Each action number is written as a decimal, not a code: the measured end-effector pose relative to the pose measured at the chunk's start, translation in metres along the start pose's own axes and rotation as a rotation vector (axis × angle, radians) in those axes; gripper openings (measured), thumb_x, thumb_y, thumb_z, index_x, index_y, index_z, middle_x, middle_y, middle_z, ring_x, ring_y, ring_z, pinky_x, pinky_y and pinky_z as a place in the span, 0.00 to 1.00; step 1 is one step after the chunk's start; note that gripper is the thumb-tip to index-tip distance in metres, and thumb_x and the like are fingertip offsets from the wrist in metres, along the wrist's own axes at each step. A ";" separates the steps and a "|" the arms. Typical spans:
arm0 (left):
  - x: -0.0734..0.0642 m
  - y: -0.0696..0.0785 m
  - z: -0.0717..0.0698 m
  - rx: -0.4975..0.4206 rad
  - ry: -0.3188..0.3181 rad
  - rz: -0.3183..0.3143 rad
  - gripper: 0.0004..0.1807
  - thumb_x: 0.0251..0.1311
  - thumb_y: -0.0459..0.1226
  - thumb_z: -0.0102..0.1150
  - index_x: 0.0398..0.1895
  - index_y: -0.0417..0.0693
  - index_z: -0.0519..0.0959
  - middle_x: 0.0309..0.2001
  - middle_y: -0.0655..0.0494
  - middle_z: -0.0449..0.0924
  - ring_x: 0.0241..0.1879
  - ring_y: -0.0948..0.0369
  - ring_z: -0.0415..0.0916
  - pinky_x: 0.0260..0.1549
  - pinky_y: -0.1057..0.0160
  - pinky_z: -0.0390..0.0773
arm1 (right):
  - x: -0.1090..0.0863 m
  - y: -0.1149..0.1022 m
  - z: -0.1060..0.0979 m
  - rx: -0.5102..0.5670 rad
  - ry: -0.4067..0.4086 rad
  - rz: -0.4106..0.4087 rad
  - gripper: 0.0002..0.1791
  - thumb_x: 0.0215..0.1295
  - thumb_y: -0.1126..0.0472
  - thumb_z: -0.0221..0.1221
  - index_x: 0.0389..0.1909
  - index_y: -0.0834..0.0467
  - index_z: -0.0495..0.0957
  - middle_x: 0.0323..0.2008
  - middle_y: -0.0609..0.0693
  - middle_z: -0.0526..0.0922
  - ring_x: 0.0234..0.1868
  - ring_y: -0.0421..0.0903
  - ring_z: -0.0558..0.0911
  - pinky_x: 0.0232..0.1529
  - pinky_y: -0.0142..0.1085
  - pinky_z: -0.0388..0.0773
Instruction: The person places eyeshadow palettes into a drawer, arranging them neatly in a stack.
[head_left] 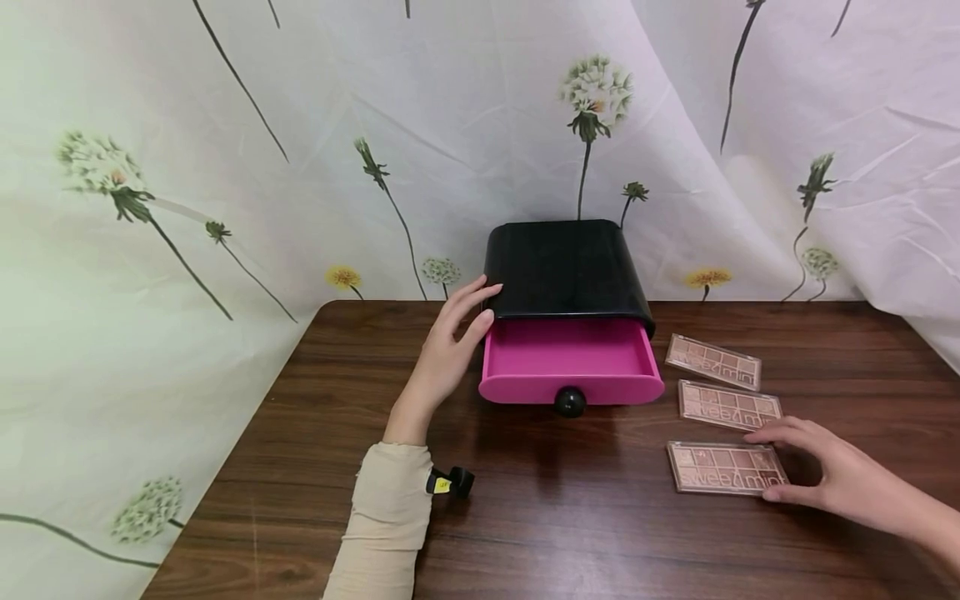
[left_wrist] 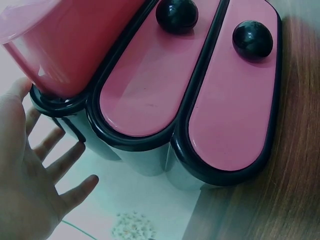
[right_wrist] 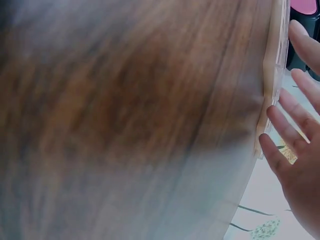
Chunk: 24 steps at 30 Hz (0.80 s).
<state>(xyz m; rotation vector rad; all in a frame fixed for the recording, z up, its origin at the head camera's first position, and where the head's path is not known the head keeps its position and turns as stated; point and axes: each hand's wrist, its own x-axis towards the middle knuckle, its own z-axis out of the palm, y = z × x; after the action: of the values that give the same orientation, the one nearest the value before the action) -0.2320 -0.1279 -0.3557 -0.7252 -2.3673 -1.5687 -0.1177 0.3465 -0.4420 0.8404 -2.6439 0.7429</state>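
Note:
A black drawer box [head_left: 566,271] stands at the back, its pink top drawer [head_left: 572,389] pulled out with nothing visible inside. In the left wrist view two closed pink drawer fronts [left_wrist: 230,100] with black knobs show below it. My left hand [head_left: 442,358] rests against the box's left side, fingers extended. On the right lie three eyeshadow palettes: a far one [head_left: 714,362], a middle one [head_left: 727,404] and a near one [head_left: 723,468]. My right hand [head_left: 832,471] is at the near palette's right end, thumb and fingers spread about its corners; firm contact cannot be made out.
Everything stands on a dark wood-grain table [head_left: 562,533]. Behind it hangs a white cloth [head_left: 465,100] printed with dandelions, close to the back of the box. A small black device with a yellow label [head_left: 442,485] is at my left sleeve.

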 end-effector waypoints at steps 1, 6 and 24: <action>0.000 0.000 0.000 0.000 -0.001 0.000 0.22 0.75 0.49 0.47 0.69 0.64 0.71 0.74 0.69 0.57 0.73 0.65 0.50 0.65 0.46 0.60 | 0.000 0.001 0.001 -0.004 -0.007 -0.001 0.37 0.32 0.56 0.82 0.51 0.46 0.81 0.51 0.40 0.76 0.60 0.21 0.59 0.57 0.13 0.49; 0.000 0.000 0.000 0.004 -0.001 -0.002 0.22 0.75 0.50 0.47 0.69 0.65 0.71 0.73 0.70 0.56 0.73 0.66 0.50 0.65 0.47 0.60 | -0.001 0.002 0.004 -0.044 -0.041 0.039 0.39 0.30 0.51 0.82 0.51 0.44 0.80 0.51 0.46 0.76 0.59 0.25 0.60 0.54 0.13 0.48; 0.000 0.001 -0.001 -0.008 -0.003 -0.024 0.22 0.75 0.42 0.48 0.70 0.58 0.71 0.75 0.65 0.56 0.74 0.62 0.49 0.67 0.45 0.57 | 0.006 -0.002 0.003 -0.141 -0.045 -0.006 0.38 0.27 0.47 0.82 0.47 0.47 0.81 0.46 0.42 0.76 0.51 0.31 0.69 0.51 0.14 0.54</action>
<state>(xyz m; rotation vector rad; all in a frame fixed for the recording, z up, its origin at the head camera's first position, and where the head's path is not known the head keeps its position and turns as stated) -0.2315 -0.1281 -0.3547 -0.7039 -2.3826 -1.5881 -0.1216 0.3401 -0.4414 0.8347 -2.6950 0.5341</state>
